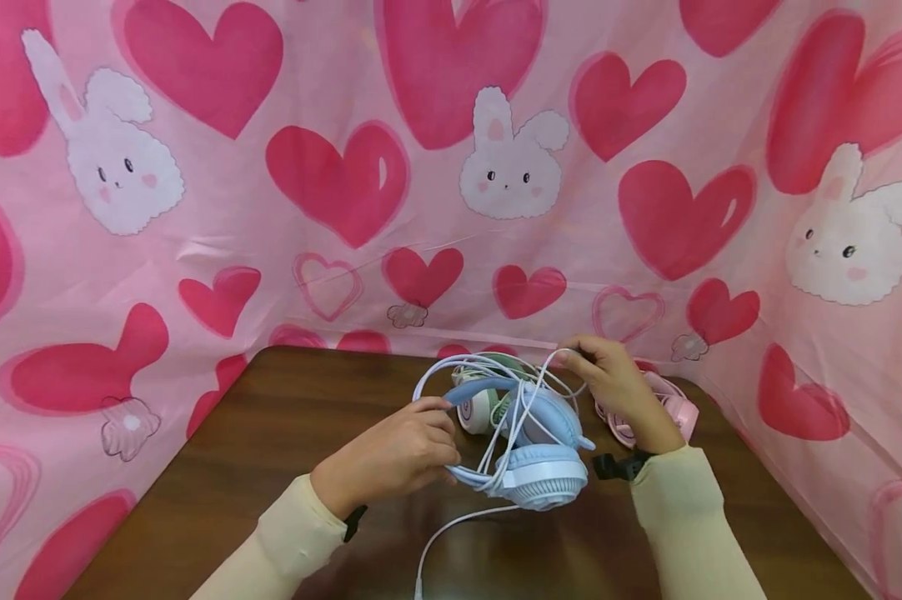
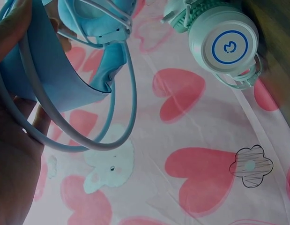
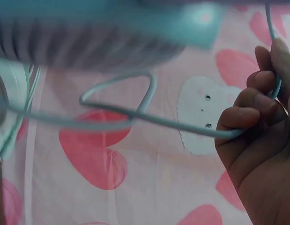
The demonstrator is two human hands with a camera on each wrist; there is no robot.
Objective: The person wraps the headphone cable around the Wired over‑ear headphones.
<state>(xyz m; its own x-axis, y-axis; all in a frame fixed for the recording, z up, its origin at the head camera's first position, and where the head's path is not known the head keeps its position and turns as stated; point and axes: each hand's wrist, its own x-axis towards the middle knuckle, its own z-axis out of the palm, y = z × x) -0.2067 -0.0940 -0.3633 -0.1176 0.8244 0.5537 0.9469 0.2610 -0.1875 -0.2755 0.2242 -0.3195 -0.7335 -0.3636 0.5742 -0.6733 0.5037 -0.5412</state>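
Note:
Light blue over-ear headphones (image 1: 544, 477) hang above the table, held by the headband in my left hand (image 1: 394, 450). In the left wrist view the fingers curl round the blue headband (image 2: 55, 70), and the frame's thin bands loop below it. A pale cable (image 3: 182, 125) runs in loops about the headphones and into my right hand (image 1: 619, 385), which pinches it with curled fingers behind and to the right of the ear cups. Part of the cable (image 1: 430, 542) trails down toward the table's near edge.
White-and-green headphones (image 1: 475, 412) lie on the brown table (image 1: 271, 433) just behind the blue pair. Pink headphones (image 1: 679, 408) lie at the right, partly hidden by my right hand. A pink cloth with hearts and rabbits (image 1: 331, 183) stands round the table's back and sides.

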